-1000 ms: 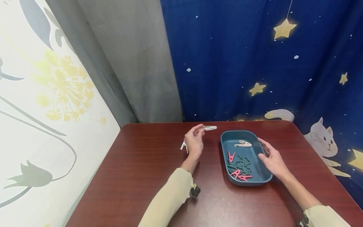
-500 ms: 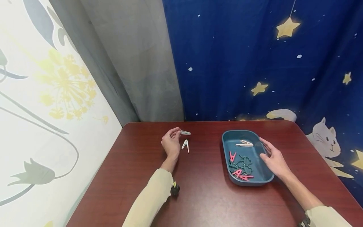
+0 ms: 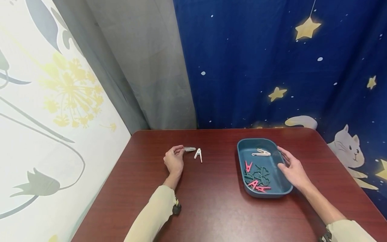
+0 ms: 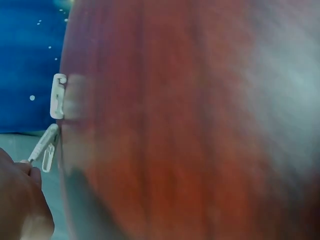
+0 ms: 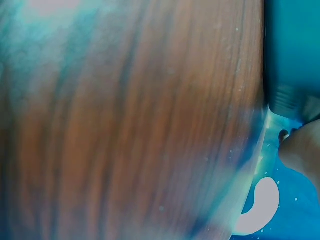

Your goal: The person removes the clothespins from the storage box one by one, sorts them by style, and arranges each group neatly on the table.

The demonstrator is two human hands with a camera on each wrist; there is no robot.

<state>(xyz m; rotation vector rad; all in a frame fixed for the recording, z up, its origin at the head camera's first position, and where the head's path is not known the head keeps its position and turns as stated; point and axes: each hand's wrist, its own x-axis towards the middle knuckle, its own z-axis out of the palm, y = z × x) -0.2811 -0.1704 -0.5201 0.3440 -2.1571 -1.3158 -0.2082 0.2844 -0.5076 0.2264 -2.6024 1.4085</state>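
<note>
At the left of centre in the head view, the left hand (image 3: pixel 173 162) is pinching one end of a white clip (image 3: pixel 190 149) between thumb and fingertips, and a second white clip (image 3: pixel 198 154) is lying just to its right, legs splayed toward the bottom of the frame. The left wrist view is showing the same pair in its left part; whether the pinched clip is actually touching the table (image 3: pixel 217 201), I'm not able to tell. Over at the right of the frame, the right hand (image 3: pixel 293 170) is gripping the right wall of the blue bin (image 3: pixel 276 171), thumb over the rim and fingers along the outside. Inside, another white clip (image 3: pixel 261 153) is sitting toward the far end, while pink clips (image 3: pixel 248 166) and dark green pieces (image 3: pixel 262 170) are crowding the near left corner. So the step in hand is looking like a placing one, with the left hand setting the pinched clip down beside its neighbour. If that reading is holding, the next move is calling for a low, level touchdown and a clean parting of the fingertips without nudging the other clip, with the right hand steadying the bin meanwhile.
</note>
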